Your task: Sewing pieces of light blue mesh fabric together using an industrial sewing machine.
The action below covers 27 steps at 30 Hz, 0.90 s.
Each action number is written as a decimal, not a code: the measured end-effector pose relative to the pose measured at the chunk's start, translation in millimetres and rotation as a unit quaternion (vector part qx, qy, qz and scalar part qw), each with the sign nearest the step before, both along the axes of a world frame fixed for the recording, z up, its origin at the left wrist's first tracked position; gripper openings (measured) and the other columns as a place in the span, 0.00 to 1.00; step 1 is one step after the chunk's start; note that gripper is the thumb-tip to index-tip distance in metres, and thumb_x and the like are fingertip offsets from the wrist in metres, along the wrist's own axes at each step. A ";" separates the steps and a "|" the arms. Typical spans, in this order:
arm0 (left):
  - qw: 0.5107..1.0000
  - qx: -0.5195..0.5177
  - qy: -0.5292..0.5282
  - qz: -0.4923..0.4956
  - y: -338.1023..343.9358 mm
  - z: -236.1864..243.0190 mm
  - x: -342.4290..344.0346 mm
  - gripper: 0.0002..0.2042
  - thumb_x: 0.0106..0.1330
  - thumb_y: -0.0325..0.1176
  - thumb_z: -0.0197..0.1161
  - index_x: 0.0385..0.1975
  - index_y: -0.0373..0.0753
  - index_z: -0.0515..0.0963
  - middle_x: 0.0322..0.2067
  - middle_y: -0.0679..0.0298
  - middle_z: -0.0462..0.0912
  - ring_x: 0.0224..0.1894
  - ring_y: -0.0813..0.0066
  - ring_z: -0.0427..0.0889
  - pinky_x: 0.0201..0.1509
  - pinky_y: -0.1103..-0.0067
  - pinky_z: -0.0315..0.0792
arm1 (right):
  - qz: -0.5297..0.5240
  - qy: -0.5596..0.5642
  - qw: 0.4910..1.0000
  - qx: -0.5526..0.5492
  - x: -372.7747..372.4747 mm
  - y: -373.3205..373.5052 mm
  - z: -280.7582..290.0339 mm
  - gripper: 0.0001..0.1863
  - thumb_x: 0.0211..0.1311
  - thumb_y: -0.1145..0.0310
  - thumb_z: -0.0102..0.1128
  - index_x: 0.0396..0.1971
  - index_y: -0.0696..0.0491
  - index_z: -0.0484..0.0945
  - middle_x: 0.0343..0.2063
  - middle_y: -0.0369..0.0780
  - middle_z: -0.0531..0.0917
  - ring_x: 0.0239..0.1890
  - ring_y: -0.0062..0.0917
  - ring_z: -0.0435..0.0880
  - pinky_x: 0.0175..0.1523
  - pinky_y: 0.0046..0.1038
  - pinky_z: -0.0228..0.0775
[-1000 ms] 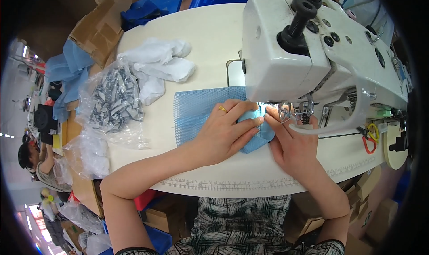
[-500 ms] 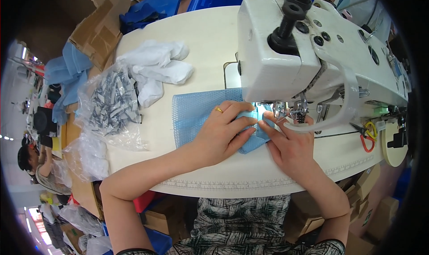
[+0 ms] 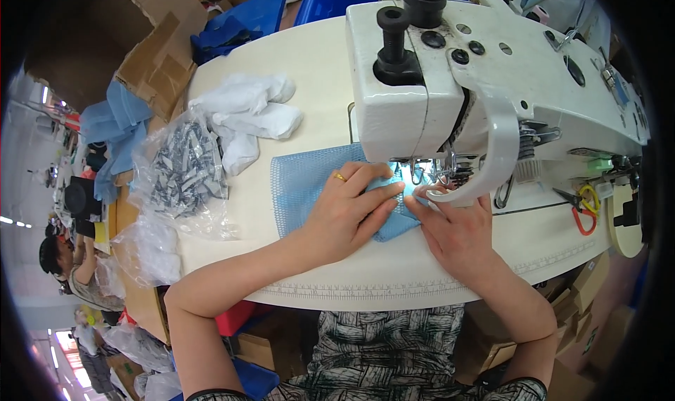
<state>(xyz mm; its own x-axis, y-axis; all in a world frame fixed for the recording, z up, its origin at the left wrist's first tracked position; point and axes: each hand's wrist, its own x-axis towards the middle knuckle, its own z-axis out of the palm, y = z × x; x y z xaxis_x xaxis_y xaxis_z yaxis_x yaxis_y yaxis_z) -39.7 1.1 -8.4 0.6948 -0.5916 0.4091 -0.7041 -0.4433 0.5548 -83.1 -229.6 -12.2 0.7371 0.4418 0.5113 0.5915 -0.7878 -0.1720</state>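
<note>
A piece of blue mesh fabric lies on the table and runs under the head of a white sewing machine. My left hand presses its fingers down on the fabric and holds it just left of the lit needle area. Close by, my right hand grips the fabric's right part, its fingertips partly hidden behind the machine's curved white guard. The fingertips of both hands nearly meet at the presser foot. Brightness and the guard hide the exact stitching spot.
White gloves or cloths and a clear bag of grey-and-white pieces lie on the left. Red-and-yellow-handled scissors rest at the right. A ruler strip follows the front edge. Another person works far left.
The view has shifted, so the machine appears farther left and lower. Both hands stay on the fabric near the needle, with hardly any visible movement of hands or cloth.
</note>
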 end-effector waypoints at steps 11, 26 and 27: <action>1.000 -0.008 0.008 0.014 -1.7 -3.8 -2.3 0.11 0.64 0.30 0.69 0.46 0.37 0.87 0.53 0.55 0.79 0.55 0.56 0.76 0.52 0.68 0.68 | 0.007 0.017 0.999 0.041 -2.2 2.4 -2.8 0.14 0.51 0.73 0.71 0.41 0.49 0.89 0.41 0.30 0.88 0.45 0.28 0.84 0.52 0.42 0.66; 0.999 0.024 0.005 0.023 -0.4 -3.7 13.2 0.10 0.63 0.30 0.70 0.42 0.36 0.88 0.49 0.56 0.80 0.49 0.56 0.76 0.49 0.67 0.67 | -0.003 0.067 0.998 0.006 1.0 -2.8 -5.0 0.27 0.51 0.74 0.65 0.56 0.46 0.84 0.51 0.35 0.84 0.48 0.33 0.83 0.61 0.50 0.61; 0.999 0.024 0.003 0.024 -0.1 -3.6 13.4 0.10 0.63 0.30 0.70 0.41 0.36 0.88 0.49 0.56 0.80 0.49 0.56 0.75 0.49 0.67 0.67 | -0.002 0.078 0.997 0.012 0.7 -3.0 -5.2 0.27 0.52 0.75 0.64 0.56 0.45 0.84 0.52 0.35 0.84 0.49 0.33 0.84 0.62 0.51 0.62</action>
<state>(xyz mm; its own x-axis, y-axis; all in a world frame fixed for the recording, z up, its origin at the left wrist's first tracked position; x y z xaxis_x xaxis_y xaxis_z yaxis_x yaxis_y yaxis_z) -26.3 1.1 -12.0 0.7251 -0.5769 0.3760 -0.6780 -0.5028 0.5361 -82.4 -232.6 -17.4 0.8105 0.4278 0.4000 0.5527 -0.7847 -0.2807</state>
